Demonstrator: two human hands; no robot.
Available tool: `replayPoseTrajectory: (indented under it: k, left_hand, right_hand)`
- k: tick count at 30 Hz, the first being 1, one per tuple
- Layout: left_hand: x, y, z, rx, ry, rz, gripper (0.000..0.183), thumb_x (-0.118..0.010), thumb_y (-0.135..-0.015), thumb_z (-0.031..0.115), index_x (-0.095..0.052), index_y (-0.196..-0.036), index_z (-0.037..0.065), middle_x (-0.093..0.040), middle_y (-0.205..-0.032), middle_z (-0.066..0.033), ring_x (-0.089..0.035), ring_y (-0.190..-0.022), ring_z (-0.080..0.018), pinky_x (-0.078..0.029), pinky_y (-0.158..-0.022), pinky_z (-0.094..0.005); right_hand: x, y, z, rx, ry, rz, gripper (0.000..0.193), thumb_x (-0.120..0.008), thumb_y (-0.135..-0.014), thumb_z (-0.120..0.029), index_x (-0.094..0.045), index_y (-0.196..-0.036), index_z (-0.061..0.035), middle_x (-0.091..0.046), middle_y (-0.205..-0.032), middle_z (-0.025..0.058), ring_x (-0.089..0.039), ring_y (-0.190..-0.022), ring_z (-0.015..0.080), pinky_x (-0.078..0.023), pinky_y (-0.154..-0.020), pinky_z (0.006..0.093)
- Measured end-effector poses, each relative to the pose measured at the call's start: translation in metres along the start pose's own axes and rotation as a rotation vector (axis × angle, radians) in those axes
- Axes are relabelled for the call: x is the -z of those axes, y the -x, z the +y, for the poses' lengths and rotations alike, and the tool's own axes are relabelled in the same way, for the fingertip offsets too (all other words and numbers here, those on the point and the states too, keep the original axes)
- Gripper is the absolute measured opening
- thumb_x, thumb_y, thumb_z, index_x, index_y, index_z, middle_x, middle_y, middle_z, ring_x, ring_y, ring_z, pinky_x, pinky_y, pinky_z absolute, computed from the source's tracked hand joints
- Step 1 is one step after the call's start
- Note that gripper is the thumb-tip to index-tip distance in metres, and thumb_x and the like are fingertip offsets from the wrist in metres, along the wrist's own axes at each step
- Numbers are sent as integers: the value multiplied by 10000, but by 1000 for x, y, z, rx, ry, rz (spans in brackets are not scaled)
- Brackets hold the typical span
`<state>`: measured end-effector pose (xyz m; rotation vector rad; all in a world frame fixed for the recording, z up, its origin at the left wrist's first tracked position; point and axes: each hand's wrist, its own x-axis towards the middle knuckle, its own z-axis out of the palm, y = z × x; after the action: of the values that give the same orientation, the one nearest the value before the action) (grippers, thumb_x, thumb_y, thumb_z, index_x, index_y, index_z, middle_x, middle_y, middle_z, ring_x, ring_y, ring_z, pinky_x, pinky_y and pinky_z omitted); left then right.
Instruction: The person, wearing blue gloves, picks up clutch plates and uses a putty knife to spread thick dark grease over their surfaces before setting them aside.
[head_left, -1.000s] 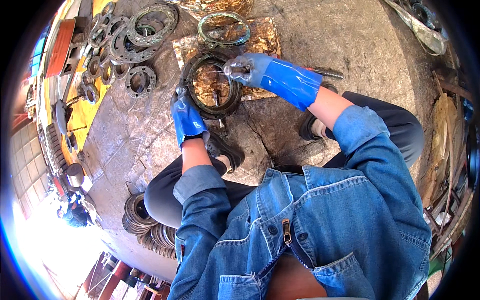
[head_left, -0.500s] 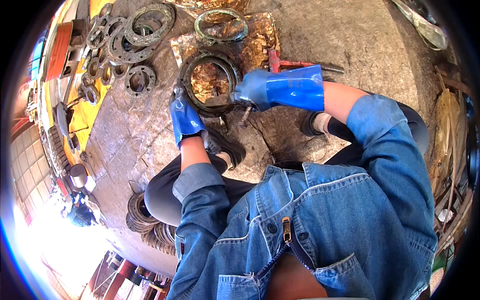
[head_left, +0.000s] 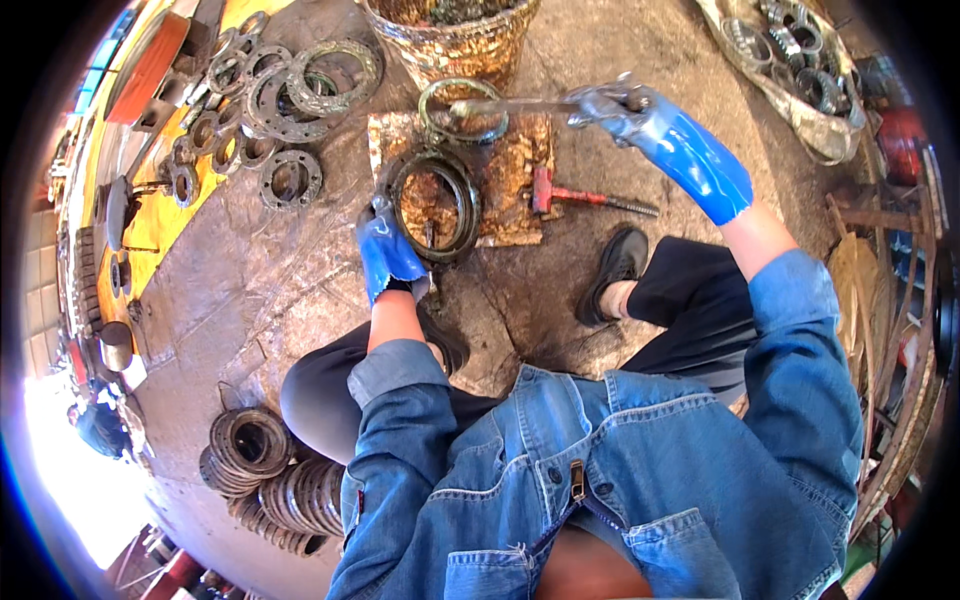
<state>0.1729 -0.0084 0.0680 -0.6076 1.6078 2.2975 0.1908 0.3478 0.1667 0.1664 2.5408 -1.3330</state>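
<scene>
Blue rubber gloves cover both my hands. My left hand (head_left: 388, 245) closes on the left edge of a dark, greasy metal ring (head_left: 466, 205), which stands tilted on a stained board (head_left: 520, 215). My right hand (head_left: 630, 112) is raised to the right of the bucket, gripping a slim, long tool (head_left: 530, 106) that points left. Its pale end lies in front of a second, thinner ring (head_left: 432, 112) at the board's far edge; whether it is a brush or a scraper I cannot tell. A red-headed hammer (head_left: 543, 190) rests on the board's right side.
A grease-caked bucket (head_left: 455, 50) stands beyond the board. Flanged rings (head_left: 290, 180) lie scattered at the far left, and stacked rings (head_left: 250, 440) sit by my left knee. A sack (head_left: 835, 140) with metal rings lies at the far right, wooden slats (head_left: 868, 300) nearer.
My right hand has left the ring and moved up and to the right with the slim tool. My left hand stays on the ring. The view has shifted, bringing the bucket into sight.
</scene>
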Motion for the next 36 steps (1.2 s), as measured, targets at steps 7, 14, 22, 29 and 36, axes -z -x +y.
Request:
replayPoseTrajectory:
  k: [7, 14, 22, 29, 36]
  left_hand:
    - [-9, 5, 8, 50, -7, -30, 331, -449, -1001, 270, -485, -1242, 45, -635, -1067, -138, -653, -876, -258, -569, -719, -408]
    - [-10, 2, -1, 54, 105, -132, 317, -441, -989, 242, -482, -1234, 44, -627, -1096, -143, -658, -895, -283, -576, -707, -427]
    - [1, -4, -1, 28, -26, -26, 327, -439, -984, 232, -476, -1244, 38, -618, -1116, -150, -657, -915, -280, -581, -727, -427]
    - [-13, 4, 9, 18, -11, -2, 338, -489, -959, 222, -505, -1246, 44, -631, -1085, -123, -645, -894, -238, -554, -736, -384]
    - [-7, 3, 5, 30, -51, 34, 321, -480, -961, 233, -551, -1188, 18, -649, -1030, -103, -643, -860, -212, -536, -733, -345]
  right_hand:
    - [19, -56, -10, 448, -70, 497, 285, -603, -934, -300, -647, -1115, -85, -678, -993, 51, -602, -758, 125, -505, -655, 259]
    - [-27, -69, -26, -211, 1164, 306, 311, -441, -912, -135, -567, -1184, -54, -663, -985, 181, -675, -882, 297, -551, -721, 436]
    - [-116, 5, 53, -218, -21, -45, 340, -596, -890, -416, -676, -927, -89, -627, -726, 33, -530, -620, 122, -446, -588, 298]
    - [-186, -35, 98, -324, -103, 9, 366, -546, -889, -431, -634, -956, -82, -670, -778, 128, -661, -764, 265, -503, -691, 373]
    - [-201, -12, 96, -247, -98, -267, 238, -570, -880, -289, -634, -964, -76, -656, -774, 118, -630, -703, 246, -493, -619, 349]
